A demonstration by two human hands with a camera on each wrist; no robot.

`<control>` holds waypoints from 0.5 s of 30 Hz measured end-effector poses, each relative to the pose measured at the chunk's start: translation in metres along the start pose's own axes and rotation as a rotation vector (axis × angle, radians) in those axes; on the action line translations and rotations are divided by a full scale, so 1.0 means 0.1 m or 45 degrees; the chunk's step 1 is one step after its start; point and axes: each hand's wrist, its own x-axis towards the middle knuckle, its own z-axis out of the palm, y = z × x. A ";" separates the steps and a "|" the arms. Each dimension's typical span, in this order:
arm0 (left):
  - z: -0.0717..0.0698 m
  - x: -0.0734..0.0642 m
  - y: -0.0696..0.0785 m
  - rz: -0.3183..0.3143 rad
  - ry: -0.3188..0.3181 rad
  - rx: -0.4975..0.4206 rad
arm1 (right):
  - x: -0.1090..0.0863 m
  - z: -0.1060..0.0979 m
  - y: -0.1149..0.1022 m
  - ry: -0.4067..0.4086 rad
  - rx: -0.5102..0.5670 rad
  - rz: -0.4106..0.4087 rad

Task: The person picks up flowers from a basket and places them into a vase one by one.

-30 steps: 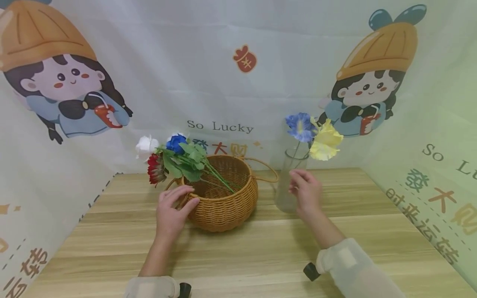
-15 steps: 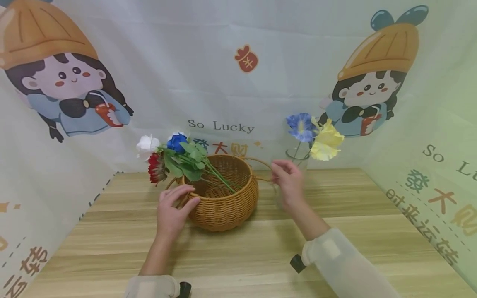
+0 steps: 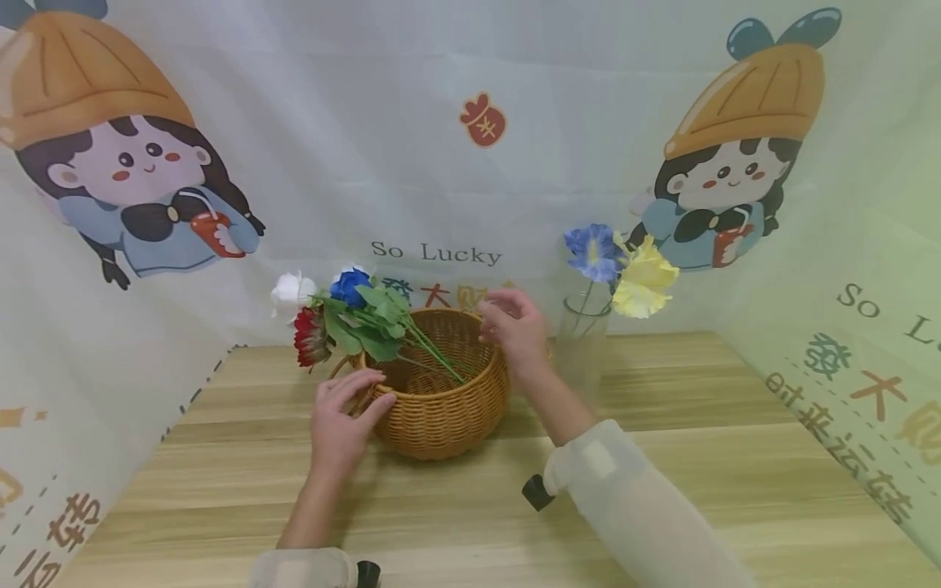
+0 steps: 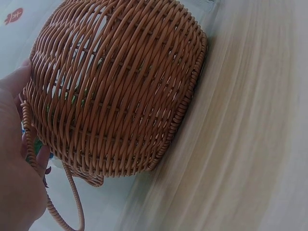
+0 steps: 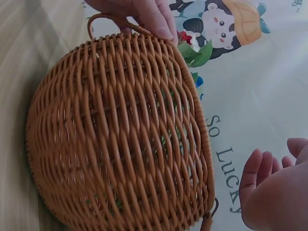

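Observation:
A brown wicker basket [image 3: 441, 425] stands on the wooden table. My left hand [image 3: 340, 429] holds its left rim, thumb and fingers round the edge beside a looped handle [image 4: 53, 207]. Over the right side of the rim is my right hand [image 3: 520, 335], its fingers loosely bent and nothing in them. Green stems lean inside the basket, and their blooms hang past its back left: a white rose [image 3: 292, 292], a blue rose [image 3: 350, 286] and a red flower [image 3: 312, 336]. The right handle is mostly hidden behind my right hand.
Right of the basket stands a clear glass vase [image 3: 582, 359] with a blue flower [image 3: 592, 251] and a yellow flower [image 3: 645, 278] in it. A printed cloth [image 3: 412, 122] hangs behind the table [image 3: 456, 523] and along both sides.
My right hand has moved left from in front of the vase, past the basket's right handle, to the rim. The left hand and the basket have stayed in place.

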 end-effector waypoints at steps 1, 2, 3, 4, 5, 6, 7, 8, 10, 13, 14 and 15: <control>0.00 0.00 0.00 -0.011 0.001 -0.005 | 0.01 0.04 0.00 -0.031 -0.030 0.000; 0.00 0.00 0.00 -0.017 0.001 -0.003 | 0.02 0.07 0.00 -0.070 -0.065 0.003; -0.01 0.00 0.00 -0.019 0.002 -0.001 | 0.03 0.10 0.01 -0.106 -0.097 0.018; -0.01 0.00 0.00 -0.019 0.002 0.005 | 0.04 0.14 0.01 -0.143 -0.142 0.035; -0.01 0.01 0.00 -0.014 0.003 0.013 | 0.06 0.17 0.02 -0.186 -0.188 0.053; -0.01 0.01 -0.01 -0.005 0.005 0.019 | 0.07 0.20 0.03 -0.226 -0.234 0.074; -0.01 0.02 -0.01 0.003 0.008 0.019 | 0.09 0.23 0.05 -0.267 -0.272 0.097; -0.01 0.02 -0.01 0.011 0.010 0.023 | 0.11 0.26 0.07 -0.304 -0.298 0.120; -0.01 0.02 -0.03 0.026 0.018 0.024 | 0.14 0.30 0.12 -0.356 -0.339 0.169; 0.00 0.00 -0.03 0.041 0.025 0.025 | 0.17 0.34 0.21 -0.381 -0.353 0.216; 0.00 0.00 -0.03 0.045 0.024 0.025 | 0.19 0.35 0.24 -0.380 -0.351 0.232; 0.00 0.00 -0.02 0.040 0.020 0.022 | 0.20 0.35 0.26 -0.382 -0.353 0.251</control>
